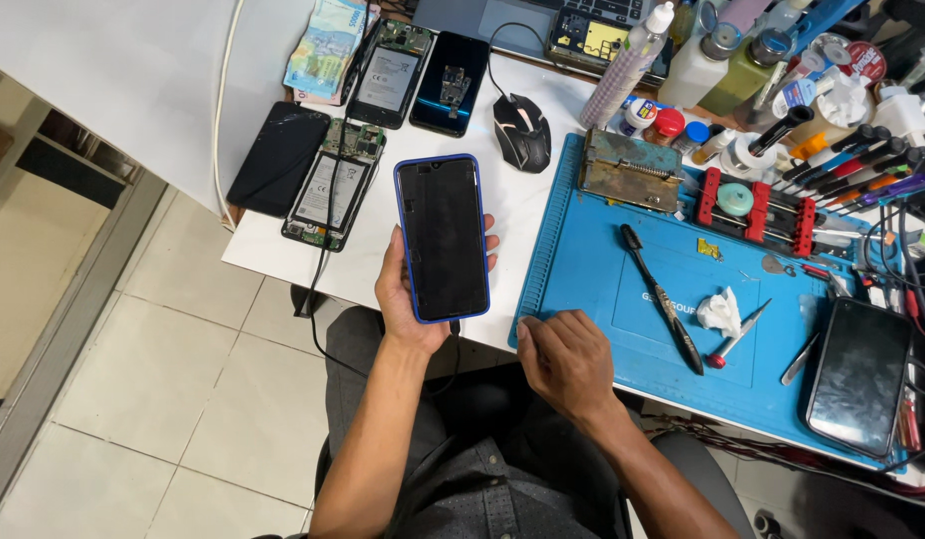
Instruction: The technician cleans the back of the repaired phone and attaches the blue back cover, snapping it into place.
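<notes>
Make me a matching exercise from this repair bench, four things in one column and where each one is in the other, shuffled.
Things:
1. blue-edged smartphone with dark screen
2. black computer mouse
3. crumpled white tissue
4. right hand

Places:
A. lying on the blue work mat
B. resting at the mat's near edge
C. held in the left hand
D. on the white tabletop, above the phone

Pairs: 1-C, 2-D, 3-A, 4-B

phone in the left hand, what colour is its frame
Blue, a thin rim around the dark, unlit screen of the phone held in the left hand; seen in the head view.
</notes>
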